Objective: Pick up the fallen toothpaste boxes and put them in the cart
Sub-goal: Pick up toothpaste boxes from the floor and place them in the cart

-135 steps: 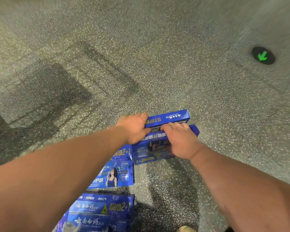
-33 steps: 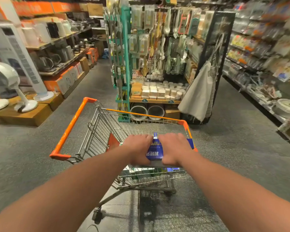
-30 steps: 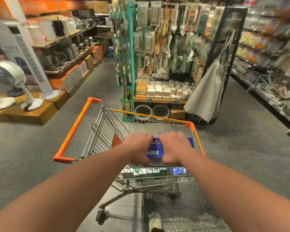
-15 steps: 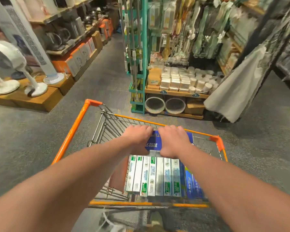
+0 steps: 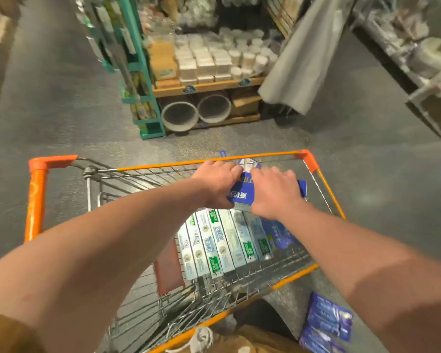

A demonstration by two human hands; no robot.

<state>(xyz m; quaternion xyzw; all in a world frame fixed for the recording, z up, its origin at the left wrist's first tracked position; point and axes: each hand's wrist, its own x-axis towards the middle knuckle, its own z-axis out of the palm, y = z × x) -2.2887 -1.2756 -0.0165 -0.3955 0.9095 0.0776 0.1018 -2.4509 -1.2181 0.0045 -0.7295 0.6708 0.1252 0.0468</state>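
My left hand (image 5: pixel 215 184) and my right hand (image 5: pixel 274 193) both grip a stack of blue toothpaste boxes (image 5: pixel 242 194), held low inside the far end of the wire cart (image 5: pixel 36 200) with orange rims. In the cart's basket lies a row of white-and-green toothpaste boxes (image 5: pixel 214 240), with more blue boxes (image 5: pixel 278 234) beside them on the right. Other blue toothpaste boxes (image 5: pixel 327 322) lie on the floor at the lower right, outside the cart.
A teal rack (image 5: pixel 140 80) and a wooden shelf (image 5: pixel 206 85) with white containers stand ahead of the cart. A grey cloth (image 5: pixel 301 59) hangs at the right. Shelving (image 5: pixel 423 59) lines the right side. Grey floor surrounds the cart.
Earlier my hands took the blue boxes off the floor. Since a second ago I have leaned over the cart and lowered the boxes into its far end.
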